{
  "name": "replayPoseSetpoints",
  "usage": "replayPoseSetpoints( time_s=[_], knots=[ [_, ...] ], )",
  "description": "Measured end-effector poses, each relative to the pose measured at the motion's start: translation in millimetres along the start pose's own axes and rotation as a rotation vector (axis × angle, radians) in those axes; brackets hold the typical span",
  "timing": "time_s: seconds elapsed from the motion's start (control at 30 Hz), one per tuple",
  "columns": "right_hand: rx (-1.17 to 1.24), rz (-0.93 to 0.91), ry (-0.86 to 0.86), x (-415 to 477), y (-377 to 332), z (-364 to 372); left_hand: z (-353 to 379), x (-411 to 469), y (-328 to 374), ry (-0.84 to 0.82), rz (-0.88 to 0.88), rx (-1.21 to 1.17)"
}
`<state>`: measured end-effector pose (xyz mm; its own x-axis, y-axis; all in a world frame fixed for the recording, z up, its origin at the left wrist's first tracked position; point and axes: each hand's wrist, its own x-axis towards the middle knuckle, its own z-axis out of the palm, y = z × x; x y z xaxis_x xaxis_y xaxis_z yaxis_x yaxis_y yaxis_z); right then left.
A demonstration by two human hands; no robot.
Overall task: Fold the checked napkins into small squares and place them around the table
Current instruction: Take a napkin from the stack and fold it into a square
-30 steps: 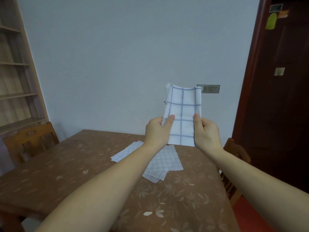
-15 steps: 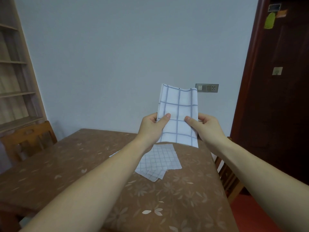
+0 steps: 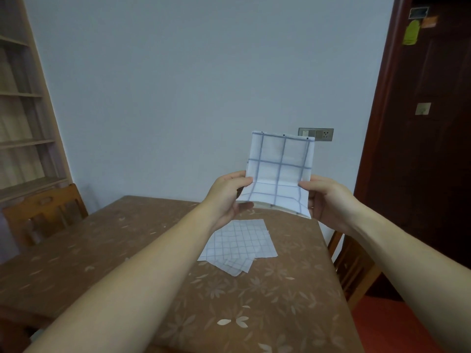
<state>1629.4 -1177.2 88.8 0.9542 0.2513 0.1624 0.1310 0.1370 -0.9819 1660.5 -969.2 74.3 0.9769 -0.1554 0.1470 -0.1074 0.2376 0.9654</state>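
A white napkin with blue checks [image 3: 279,171] is held up in the air above the far part of the table. My left hand [image 3: 226,197] pinches its left edge and my right hand [image 3: 328,202] pinches its right edge. The cloth is folded into a tall rectangle; its lower part bends toward me along a crease at the level of my thumbs. Below it, a loose pile of several more checked napkins [image 3: 239,245] lies flat on the brown flowered table [image 3: 267,296], partly hidden by my left wrist.
A wooden chair [image 3: 43,212] stands at the table's left side and another chair [image 3: 351,263] at its right edge. A shelf unit [image 3: 23,110] fills the left wall. A dark door [image 3: 428,149] is on the right, a wall socket [image 3: 316,134] behind the napkin.
My hands have moved apart to the napkin's side edges, and the cloth now looks wider. Its lower part has begun to bend toward me. The view shifted slightly.
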Motion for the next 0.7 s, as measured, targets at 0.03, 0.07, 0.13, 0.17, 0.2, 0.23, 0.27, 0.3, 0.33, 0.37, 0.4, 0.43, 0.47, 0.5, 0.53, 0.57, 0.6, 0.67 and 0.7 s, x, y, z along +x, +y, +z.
replayPoseSetpoints(
  time_s=[0.03,0.07,0.13,0.17,0.2,0.23,0.27,0.3,0.33,0.37,0.4,0.43,0.47,0.5,0.53,0.57,0.6,0.67,0.7],
  knots=[
    [0.006,0.007,-0.012,1,1,-1,-1,1,0,-0.002,0.008,-0.007],
    [0.013,0.014,-0.027,2,1,-3,-1,1,0,-0.004,0.012,-0.015],
    [0.022,0.018,-0.066,4,2,-6,0,1,0,-0.001,0.008,-0.047],
    [0.018,0.015,-0.088,5,2,-6,1,2,0,0.007,0.001,-0.077],
    [-0.001,0.010,-0.094,8,4,-8,1,2,-1,0.025,-0.010,-0.116],
    [-0.025,0.008,-0.082,11,5,-11,1,3,-1,0.042,-0.019,-0.151],
    [-0.045,0.009,-0.064,12,6,-12,0,4,-2,0.062,-0.024,-0.178],
    [-0.058,0.013,-0.049,13,7,-13,0,4,-3,0.073,-0.026,-0.184],
    [-0.066,0.017,-0.048,13,6,-14,1,3,-2,0.082,-0.030,-0.175],
    [-0.068,0.017,-0.053,13,6,-14,1,2,-1,0.091,-0.036,-0.166],
    [-0.067,0.012,-0.064,12,4,-13,2,1,0,0.092,-0.042,-0.163],
    [-0.070,0.007,-0.079,10,4,-13,3,0,1,0.089,-0.044,-0.162],
    [-0.072,0.007,-0.092,10,4,-13,3,-1,2,0.083,-0.046,-0.163],
    [-0.077,0.010,-0.098,10,4,-14,4,-1,3,0.077,-0.050,-0.164],
    [-0.085,0.012,-0.101,9,3,-14,3,-1,4,0.071,-0.057,-0.161],
    [-0.093,0.016,-0.097,9,3,-14,3,-2,4,0.062,-0.065,-0.147],
    [-0.100,0.020,-0.086,8,2,-13,2,-2,4,0.052,-0.071,-0.123],
    [-0.103,0.024,-0.066,9,2,-14,1,-3,4,0.035,-0.075,-0.067],
    [-0.116,0.017,-0.064,10,2,-15,1,-3,4,0.033,-0.071,-0.043]
  ],
)
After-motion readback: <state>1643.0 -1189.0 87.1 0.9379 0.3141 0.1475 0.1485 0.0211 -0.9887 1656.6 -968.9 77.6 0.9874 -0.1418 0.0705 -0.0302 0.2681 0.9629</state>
